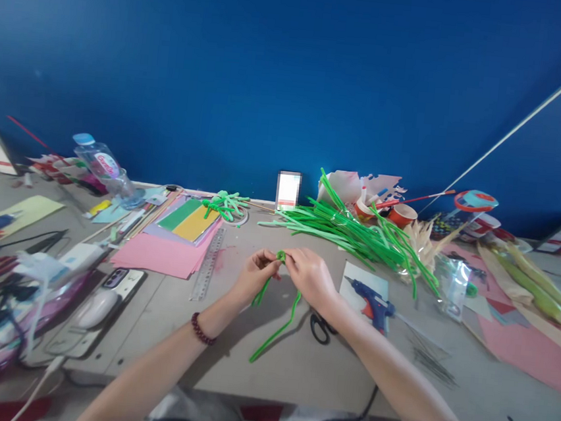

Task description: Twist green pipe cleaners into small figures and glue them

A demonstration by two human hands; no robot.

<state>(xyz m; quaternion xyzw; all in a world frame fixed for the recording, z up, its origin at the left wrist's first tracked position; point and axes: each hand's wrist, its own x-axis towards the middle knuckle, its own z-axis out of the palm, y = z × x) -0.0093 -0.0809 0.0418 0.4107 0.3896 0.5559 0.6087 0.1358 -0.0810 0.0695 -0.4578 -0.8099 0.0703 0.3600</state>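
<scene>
Green pipe cleaners [282, 256] are pinched between both hands over the middle of the table, bent into a small loop at the fingertips. My left hand [257, 276], with a dark red bead bracelet on its wrist, closes on the loop from the left; green ends hang below it. On the other side, my right hand [312, 276] pinches the loop with fingers together. One long green stem [276, 336] trails down from under the right hand toward the tabletop. Black-handled scissors [321, 329] lie under my right forearm, their blades hidden.
A large heap of green pipe cleaners [352, 231] lies behind my right hand. A blue glue gun [373, 303] rests to the right. At left are a clear ruler [207, 266], pink paper [162, 255], a phone [102, 312], a plastic bottle [101, 161] and cables. A blue wall stands behind.
</scene>
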